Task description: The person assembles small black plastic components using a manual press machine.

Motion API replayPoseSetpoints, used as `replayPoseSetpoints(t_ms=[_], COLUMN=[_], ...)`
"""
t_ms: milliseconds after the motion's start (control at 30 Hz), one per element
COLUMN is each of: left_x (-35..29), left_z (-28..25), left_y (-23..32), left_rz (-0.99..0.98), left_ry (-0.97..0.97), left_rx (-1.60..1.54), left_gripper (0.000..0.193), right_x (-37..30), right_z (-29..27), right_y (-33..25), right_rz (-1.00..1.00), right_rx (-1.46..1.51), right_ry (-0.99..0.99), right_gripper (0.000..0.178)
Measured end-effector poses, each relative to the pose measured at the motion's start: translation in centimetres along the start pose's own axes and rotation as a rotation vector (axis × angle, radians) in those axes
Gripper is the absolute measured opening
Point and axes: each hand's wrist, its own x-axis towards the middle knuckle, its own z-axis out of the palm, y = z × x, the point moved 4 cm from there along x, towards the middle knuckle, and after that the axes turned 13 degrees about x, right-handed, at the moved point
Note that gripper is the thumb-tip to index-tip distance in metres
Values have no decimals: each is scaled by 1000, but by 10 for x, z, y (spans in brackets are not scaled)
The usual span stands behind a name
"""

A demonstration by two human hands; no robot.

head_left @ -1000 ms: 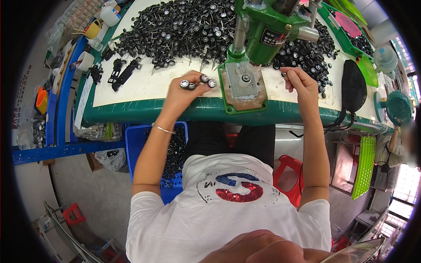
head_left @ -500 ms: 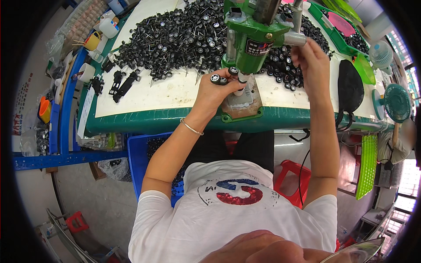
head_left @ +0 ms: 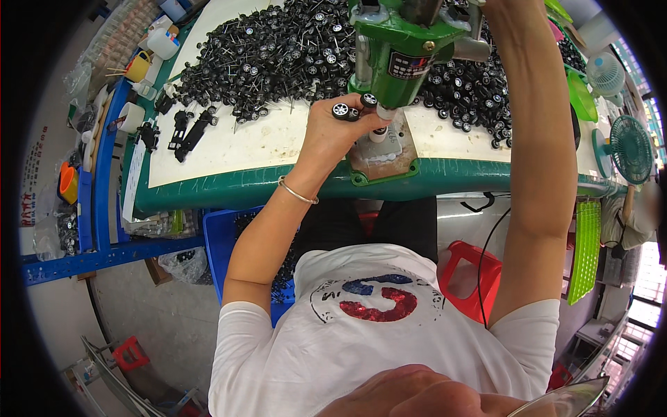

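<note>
My left hand is closed around a few small black toy wheels with silver hubs, which stick out between its fingers. Its fingertips are beside the ram of a green bench press. Just under the ram, a dark wheel sits on a white holder on the press's metal base plate. My right arm reaches up past the press's side lever. Only a sliver of my right hand shows at the upper edge, its fingers out of sight.
A large heap of black wheels on thin axles covers the back of the white-topped table. More wheels lie right of the press. Black toy chassis lie at the left. Below the table are a blue bin and red stool.
My right hand has moved from the press's side lever up to the picture's upper edge. My left hand stays by the ram with the wheels, and the ram has risen a little.
</note>
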Motion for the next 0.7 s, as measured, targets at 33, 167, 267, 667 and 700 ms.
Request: replayPoseSetpoints(t_ms=[33, 167, 267, 667, 700], left_x=[1, 1, 1, -2, -3], left_z=[0, -1, 2, 4, 4], left_y=[-4, -6, -7, -6, -9], left_rz=[-2, 34, 34, -18, -12], left_ry=[-3, 14, 25, 39, 41], left_rx=[-2, 46, 24, -53, -43], left_gripper=[17, 20, 15, 10, 10], right_x=[-4, -31, -42, -91, -92], right_z=[2, 11, 12, 0, 2], right_y=[-5, -23, -29, -39, -41], right_rz=[-84, -314, 529, -776, -684], right_rx=[-51, -206, 863, -207, -77], right_ry=[37, 59, 51, -210, -277], right_gripper=[21, 22, 24, 26, 25])
